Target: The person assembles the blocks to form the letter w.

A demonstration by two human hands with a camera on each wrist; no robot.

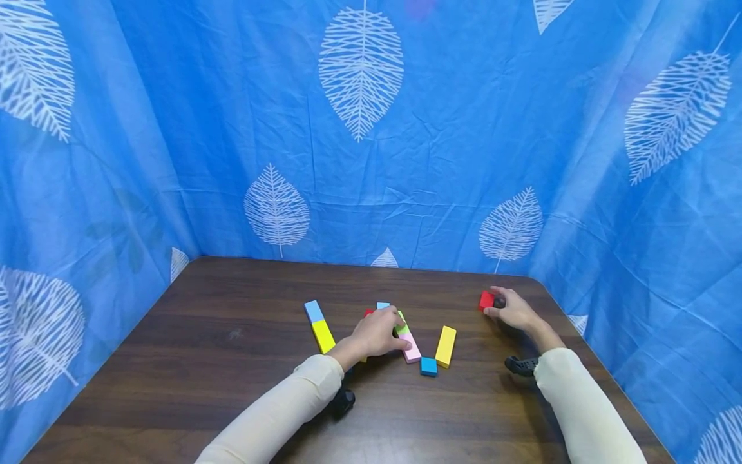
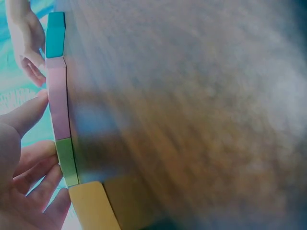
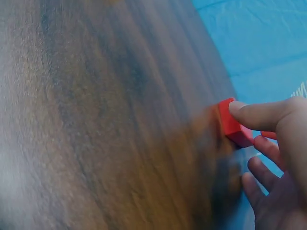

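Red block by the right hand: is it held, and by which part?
The right hand pinches the red block at its near end, a fingertip on its top edge. The block sits on the table.

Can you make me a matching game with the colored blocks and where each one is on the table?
Things:
1. red block
2. pink block
3. small blue block
4. light blue block

Places:
A. end to end with a yellow block, far left
B. at the right hand
C. by the left hand, next to a green block
D. nearest the person, beside a yellow block

Pairs: 1-B, 2-C, 3-D, 4-A
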